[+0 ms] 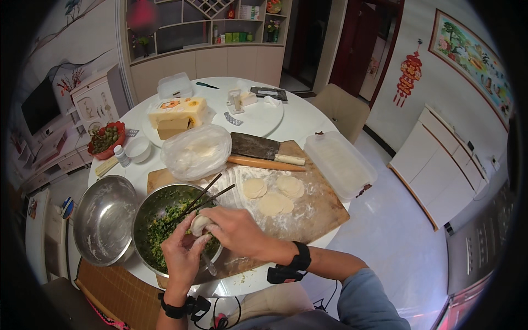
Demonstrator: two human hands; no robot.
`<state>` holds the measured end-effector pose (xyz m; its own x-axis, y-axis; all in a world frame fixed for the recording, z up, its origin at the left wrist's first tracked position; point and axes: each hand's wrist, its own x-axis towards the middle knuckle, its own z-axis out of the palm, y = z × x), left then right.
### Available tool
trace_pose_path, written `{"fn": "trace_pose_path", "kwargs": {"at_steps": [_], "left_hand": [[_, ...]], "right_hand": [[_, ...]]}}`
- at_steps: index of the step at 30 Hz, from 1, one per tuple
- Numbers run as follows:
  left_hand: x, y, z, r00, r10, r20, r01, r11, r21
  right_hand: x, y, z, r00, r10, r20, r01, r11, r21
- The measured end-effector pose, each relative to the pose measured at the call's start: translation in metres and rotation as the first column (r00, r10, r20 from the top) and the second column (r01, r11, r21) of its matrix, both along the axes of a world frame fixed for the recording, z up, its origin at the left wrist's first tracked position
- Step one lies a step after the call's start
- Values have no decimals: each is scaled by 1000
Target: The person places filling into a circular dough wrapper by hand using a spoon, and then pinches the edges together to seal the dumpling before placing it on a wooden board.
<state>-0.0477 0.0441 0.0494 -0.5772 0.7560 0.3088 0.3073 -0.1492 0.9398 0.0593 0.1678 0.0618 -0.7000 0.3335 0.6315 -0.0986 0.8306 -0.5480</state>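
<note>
Between my left hand (183, 249) and my right hand (239, 229) I hold a folded dumpling (200, 225), its edge pinched by the fingers of both. My hands hover over the right side of a steel bowl (142, 247) of chopped green filling (165, 231). A pair of dark chopsticks (206, 194) leans in that bowl, and a spoon handle (209, 266) shows by its near rim. Flour dusts the wooden board (317, 210) to the right. On it lie small overlapping stacks of round dough wrappers (272, 204).
Across the board's far side lie a cleaver (255, 145) and a wooden rolling pin (268, 163). A plastic bag of dough (198, 150) sits left of them. An empty steel basin (105, 222) stands at far left, a lidded plastic box (340, 165) at right. Behind are tissues (177, 111) and a red fruit bowl (109, 150).
</note>
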Motion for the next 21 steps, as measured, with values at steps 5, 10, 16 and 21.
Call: {"fn": "trace_pose_path", "kwargs": {"at_steps": [5,10,16,21], "left_hand": [[-9,-7,2,992,39,-122,-44,998,-35],[-20,-22,-5,998,63,-2,-63,993,-97],[-19,-20,-5,991,120,-63,-128,981,-147],[-21,-20,-5,988,143,-58,-151,970,-191]], "right_hand": [[39,86,30,963,-253,-91,236,957,-168],[120,251,39,772,-634,41,628,772,97],[169,371,-26,622,-708,334,671,702,239],[164,402,-60,598,-698,394,684,701,201]]}}
